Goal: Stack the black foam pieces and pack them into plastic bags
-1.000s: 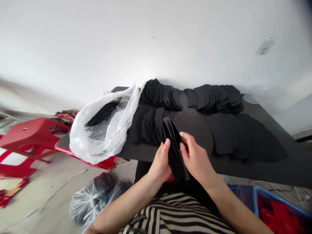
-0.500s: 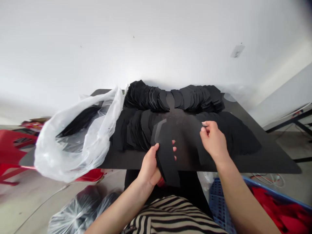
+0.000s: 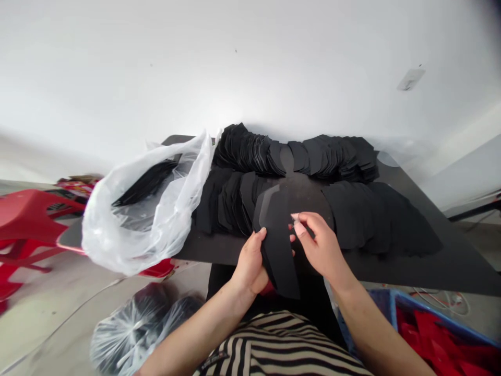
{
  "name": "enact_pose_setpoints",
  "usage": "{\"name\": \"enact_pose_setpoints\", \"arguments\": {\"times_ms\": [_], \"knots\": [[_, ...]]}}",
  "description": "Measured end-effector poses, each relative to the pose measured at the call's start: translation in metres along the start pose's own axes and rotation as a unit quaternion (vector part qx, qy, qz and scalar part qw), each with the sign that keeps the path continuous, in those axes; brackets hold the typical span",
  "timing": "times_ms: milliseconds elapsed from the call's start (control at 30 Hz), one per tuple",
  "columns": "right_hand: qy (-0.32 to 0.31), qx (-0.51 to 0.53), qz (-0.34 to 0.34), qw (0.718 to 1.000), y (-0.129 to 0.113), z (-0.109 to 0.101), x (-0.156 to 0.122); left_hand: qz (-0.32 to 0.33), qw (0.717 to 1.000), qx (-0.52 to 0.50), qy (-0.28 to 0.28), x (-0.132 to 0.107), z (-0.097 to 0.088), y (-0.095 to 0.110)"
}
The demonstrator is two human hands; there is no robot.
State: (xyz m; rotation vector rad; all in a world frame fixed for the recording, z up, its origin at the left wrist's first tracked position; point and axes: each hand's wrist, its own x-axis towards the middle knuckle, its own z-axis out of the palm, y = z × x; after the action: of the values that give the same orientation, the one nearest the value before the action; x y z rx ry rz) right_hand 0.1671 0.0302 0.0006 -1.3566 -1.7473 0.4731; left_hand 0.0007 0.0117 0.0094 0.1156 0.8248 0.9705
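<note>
My left hand (image 3: 252, 261) grips a small stack of flat, curved black cut pieces (image 3: 279, 240) over the table's front edge. Its thumb lies on top and the fingertips show past the far side. Close to the right edge of that stack is my right hand (image 3: 319, 243), thumb and forefinger pinched together. Whether anything thin is between them I cannot make out. Overlapping rows of similar black pieces (image 3: 352, 216) lie to the right, and more black pieces (image 3: 230, 201) lie to the left.
Along the wall, further rows of black pieces (image 3: 250, 149) stand on the dark table (image 3: 422, 269). A white plastic bag (image 3: 176, 219) with black pieces inside sits at the left. Around the table are a red stool (image 3: 31, 219), filled clear bags (image 3: 129, 329) and a blue crate (image 3: 391, 308) holding red material.
My right hand has moved left, from the right-hand row to the edge of the held stack. A piece it held there now lies on that row. The view has shifted slightly.
</note>
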Motion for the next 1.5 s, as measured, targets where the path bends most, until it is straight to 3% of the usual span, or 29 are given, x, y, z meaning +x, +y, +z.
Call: {"name": "enact_pose_setpoints", "arguments": {"times_ms": [267,533,667,800,933,1033,1133,1233,1333,1400,1500], "knots": [[-0.058,0.109,0.011,0.992,-0.016,0.016,0.003,-0.049,0.994,-0.051,-0.084,0.0,-0.032,0.011],[-0.075,0.101,0.001,0.992,-0.032,0.025,0.007,-0.034,0.99,-0.077,-0.109,-0.006,-0.04,0.017],[-0.079,0.107,0.008,0.991,-0.039,0.027,0.008,-0.04,0.992,-0.082,-0.092,-0.008,-0.044,0.018],[-0.092,0.132,0.057,0.985,-0.043,0.03,0.005,-0.033,0.996,-0.07,-0.053,-0.01,-0.043,0.015],[-0.068,0.111,0.09,0.987,-0.045,0.035,0.003,0.109,0.993,-0.039,0.015,-0.012,-0.038,0.008],[-0.054,0.146,0.135,0.979,-0.037,0.036,0.011,0.169,0.985,-0.025,0.029,-0.014,-0.038,0.008],[-0.029,0.192,0.179,0.964,-0.012,0.039,0.032,0.103,0.994,-0.021,-0.026,-0.017,-0.044,0.017],[-0.043,0.162,0.194,0.967,0.024,0.052,0.062,0.019,0.995,-0.017,-0.092,-0.019,-0.051,0.027],[-0.051,0.119,0.188,0.974,0.05,0.07,0.087,0.008,0.994,-0.035,-0.105,-0.02,-0.057,0.032],[-0.043,0.093,0.17,0.98,0.05,0.077,0.093,0.03,0.993,-0.041,-0.103,-0.02,-0.058,0.032],[-0.022,0.047,0.086,0.995,0.022,0.076,0.081,0.107,0.993,-0.021,-0.055,-0.02,-0.056,0.031]]}}
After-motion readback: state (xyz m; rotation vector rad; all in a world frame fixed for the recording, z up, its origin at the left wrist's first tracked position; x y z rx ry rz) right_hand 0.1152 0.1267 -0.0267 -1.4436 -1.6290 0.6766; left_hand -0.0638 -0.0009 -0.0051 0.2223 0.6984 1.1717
